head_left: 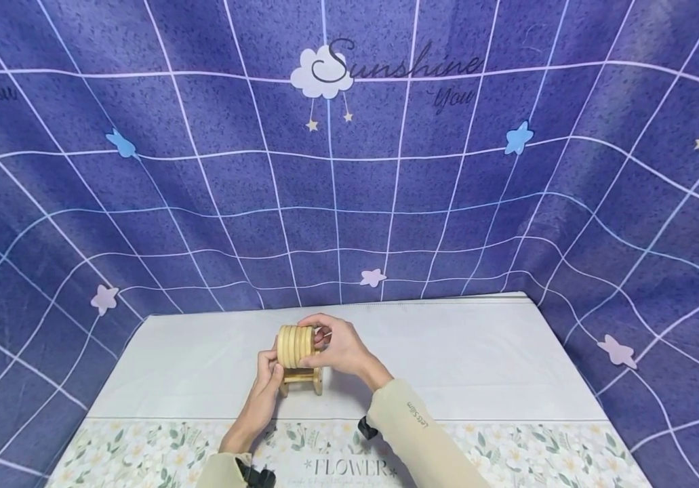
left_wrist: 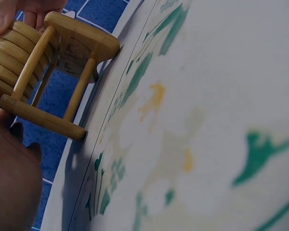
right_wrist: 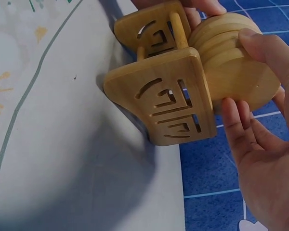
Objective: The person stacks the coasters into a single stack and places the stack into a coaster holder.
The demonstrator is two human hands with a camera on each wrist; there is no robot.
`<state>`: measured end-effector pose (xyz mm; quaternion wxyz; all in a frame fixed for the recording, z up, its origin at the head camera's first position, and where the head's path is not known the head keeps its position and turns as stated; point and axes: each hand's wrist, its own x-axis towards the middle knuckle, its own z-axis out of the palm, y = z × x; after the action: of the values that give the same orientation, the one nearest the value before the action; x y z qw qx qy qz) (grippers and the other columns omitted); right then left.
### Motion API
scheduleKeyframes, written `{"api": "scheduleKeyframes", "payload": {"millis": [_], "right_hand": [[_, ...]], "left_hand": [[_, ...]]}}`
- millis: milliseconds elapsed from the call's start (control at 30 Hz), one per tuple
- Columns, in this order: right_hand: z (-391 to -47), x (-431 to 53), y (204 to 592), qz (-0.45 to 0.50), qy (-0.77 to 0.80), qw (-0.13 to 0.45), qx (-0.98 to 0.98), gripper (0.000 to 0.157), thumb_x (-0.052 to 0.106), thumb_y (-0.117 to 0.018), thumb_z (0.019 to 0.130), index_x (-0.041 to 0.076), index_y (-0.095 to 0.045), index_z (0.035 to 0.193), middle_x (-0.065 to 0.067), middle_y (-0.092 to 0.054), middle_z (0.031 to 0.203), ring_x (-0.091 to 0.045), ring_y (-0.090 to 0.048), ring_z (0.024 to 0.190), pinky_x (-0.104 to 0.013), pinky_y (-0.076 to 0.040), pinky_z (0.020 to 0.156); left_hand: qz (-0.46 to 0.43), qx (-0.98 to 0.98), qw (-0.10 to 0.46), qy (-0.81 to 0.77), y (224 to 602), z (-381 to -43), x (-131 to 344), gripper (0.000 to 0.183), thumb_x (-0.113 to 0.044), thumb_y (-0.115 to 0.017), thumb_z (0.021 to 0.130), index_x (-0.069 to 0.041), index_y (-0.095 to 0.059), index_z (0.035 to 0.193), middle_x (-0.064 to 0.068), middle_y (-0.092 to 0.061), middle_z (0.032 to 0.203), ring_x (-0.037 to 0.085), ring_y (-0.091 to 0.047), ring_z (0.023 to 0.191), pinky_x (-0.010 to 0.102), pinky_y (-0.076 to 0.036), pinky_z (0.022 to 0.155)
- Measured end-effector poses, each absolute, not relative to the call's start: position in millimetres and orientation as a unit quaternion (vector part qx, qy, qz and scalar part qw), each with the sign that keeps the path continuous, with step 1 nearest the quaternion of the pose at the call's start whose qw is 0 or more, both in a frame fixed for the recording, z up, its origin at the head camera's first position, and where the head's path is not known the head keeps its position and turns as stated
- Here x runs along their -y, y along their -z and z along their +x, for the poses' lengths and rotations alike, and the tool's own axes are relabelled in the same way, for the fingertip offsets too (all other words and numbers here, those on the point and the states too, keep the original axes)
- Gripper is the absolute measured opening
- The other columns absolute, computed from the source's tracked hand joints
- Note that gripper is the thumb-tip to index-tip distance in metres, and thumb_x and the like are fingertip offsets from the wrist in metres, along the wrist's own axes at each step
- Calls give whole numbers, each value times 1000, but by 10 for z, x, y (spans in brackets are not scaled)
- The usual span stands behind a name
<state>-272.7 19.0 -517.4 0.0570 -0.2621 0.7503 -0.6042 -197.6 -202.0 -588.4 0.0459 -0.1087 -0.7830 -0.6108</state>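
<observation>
A stack of round wooden coasters (head_left: 294,346) sits at the top of a wooden coaster rack (head_left: 302,381) on the white table. In the right wrist view, the rack's side panel (right_wrist: 156,98) shows carved slots, and slim rods join it to the far panel. My right hand (head_left: 340,344) grips the right end of the stack, thumb in front and fingers round the flat face. On the other side, my left hand (head_left: 266,383) holds the left end of the stack, its thumb close to the rack's top edge. In the left wrist view its fingertips are partly cut off.
A white table cover (head_left: 447,359) lies under the rack, with a floral band and printed lettering along its front. Behind and beside the table hangs a blue curtain (head_left: 361,183) with a grid, stars and clouds.
</observation>
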Motion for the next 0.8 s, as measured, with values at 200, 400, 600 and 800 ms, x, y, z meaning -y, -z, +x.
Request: {"api": "scheduleKeyframes", "payload": {"millis": [200,400,600,800], "right_hand": [[-2738,-178,5228,-260,606,56,-750,66,1,-102,74,8,-76,134,-15,-74,110,-31,-72,97,-41,-69,91],[-2723,-181,5252,-257,609,55,-749,71,0,-102,74,6,-73,139,-15,-73,109,-35,-72,100,-43,-69,93],[-2713,-188,5250,-258,607,54,-750,77,0,-102,75,2,-68,145,-13,-75,114,-32,-72,102,-49,-68,97],[-2714,-192,5265,-252,607,55,-752,79,-1,-101,74,0,-67,146,-12,-77,118,-26,-71,99,-49,-68,96]], "left_hand": [[-105,789,41,604,5868,-1968,2021,32,-25,-29,123,-1,-39,142,18,-62,145,13,-53,125,16,-36,104],[-119,785,43,606,5900,-1969,2032,32,-23,-29,123,3,-40,138,23,-50,160,-7,-43,143,6,-32,114],[-124,787,53,602,5932,-1958,2035,28,-22,-32,123,0,-42,136,23,-46,165,-4,-42,146,5,-34,113],[-132,789,67,597,5942,-1953,2034,25,-20,-35,123,-1,-45,134,24,-41,169,-5,-38,149,4,-31,116]]}}
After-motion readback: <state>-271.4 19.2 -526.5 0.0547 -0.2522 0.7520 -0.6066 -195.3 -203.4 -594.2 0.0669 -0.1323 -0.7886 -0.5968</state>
